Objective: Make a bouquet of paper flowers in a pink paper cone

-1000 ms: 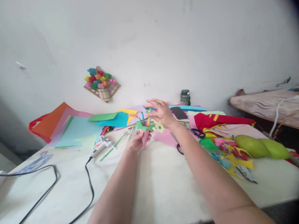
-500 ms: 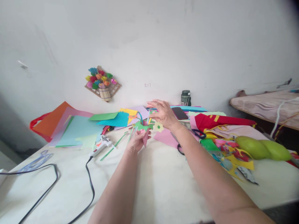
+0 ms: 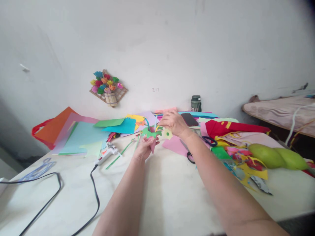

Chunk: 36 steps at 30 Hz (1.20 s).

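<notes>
My left hand point(image 3: 144, 148) is closed around a pink folded paper holder point(image 3: 153, 147), low at its narrow end. Green paper with a jagged edge point(image 3: 149, 132) wraps the top of the holder, and paper strips point(image 3: 156, 122) stand up from it. On its right side hangs a pale yellow paper flower point(image 3: 167, 133) with a green centre. Just above that flower, my right hand point(image 3: 173, 123) has its fingers drawn together in a pinch. What lies between those fingertips is too small to make out.
A white glue gun point(image 3: 107, 154) with a black cord lies left, near green strips point(image 3: 120, 154). Scissors point(image 3: 190, 156) rest on pink paper at right, beside paper scraps point(image 3: 246, 164) and green fruit point(image 3: 275, 156). A phone point(image 3: 189, 119) and a bottle point(image 3: 196, 103) are at the back.
My right hand's fingers, spread before, have come down and closed together above the yellow flower. The left hand keeps its hold on the pink paper holder.
</notes>
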Available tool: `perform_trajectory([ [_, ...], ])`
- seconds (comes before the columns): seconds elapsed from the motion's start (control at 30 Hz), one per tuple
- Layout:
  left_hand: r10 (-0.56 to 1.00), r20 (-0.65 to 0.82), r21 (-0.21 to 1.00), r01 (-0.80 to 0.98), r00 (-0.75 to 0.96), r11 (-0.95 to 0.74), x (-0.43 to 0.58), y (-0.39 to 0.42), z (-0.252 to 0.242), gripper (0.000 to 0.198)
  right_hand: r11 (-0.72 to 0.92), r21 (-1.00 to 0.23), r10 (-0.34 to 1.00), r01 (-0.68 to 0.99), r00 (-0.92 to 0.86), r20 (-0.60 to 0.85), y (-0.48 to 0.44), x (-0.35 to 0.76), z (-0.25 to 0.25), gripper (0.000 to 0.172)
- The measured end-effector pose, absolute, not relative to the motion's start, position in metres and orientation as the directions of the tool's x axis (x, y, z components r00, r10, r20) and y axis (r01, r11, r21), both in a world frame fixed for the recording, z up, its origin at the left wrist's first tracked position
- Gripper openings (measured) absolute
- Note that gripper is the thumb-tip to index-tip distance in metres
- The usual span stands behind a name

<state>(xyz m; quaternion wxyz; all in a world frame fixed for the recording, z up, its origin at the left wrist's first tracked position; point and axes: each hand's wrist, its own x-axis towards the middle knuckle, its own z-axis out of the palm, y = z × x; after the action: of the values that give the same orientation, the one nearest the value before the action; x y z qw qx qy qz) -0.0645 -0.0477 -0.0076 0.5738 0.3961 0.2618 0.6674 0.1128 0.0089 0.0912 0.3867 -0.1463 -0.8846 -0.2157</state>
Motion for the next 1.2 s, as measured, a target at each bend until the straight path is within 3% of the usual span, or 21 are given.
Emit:
perform_trajectory([
  [0.37, 0.972, 0.234, 0.805, -0.555, -0.031, -0.212, -0.063, -0.048, -0.007, 0.046, 0.914, 0.208, 0.057, 0.349, -0.618, 0.784, 0.019, 0.112, 0.084, 0.015],
  [0.9, 0.960, 0.264, 0.808, -0.522, -0.095, -0.274, -0.059, -0.046, -0.004, 0.040, 0.873, 0.222, 0.085, 0.435, -0.583, 0.808, 0.011, 0.110, 0.083, 0.017],
  [1.2, 0.951, 0.286, 0.780, -0.548, -0.119, -0.303, -0.057, -0.048, -0.001, 0.041, 0.950, -0.037, 0.197, 0.310, -0.504, 0.841, 0.014, 0.106, 0.072, 0.021],
])
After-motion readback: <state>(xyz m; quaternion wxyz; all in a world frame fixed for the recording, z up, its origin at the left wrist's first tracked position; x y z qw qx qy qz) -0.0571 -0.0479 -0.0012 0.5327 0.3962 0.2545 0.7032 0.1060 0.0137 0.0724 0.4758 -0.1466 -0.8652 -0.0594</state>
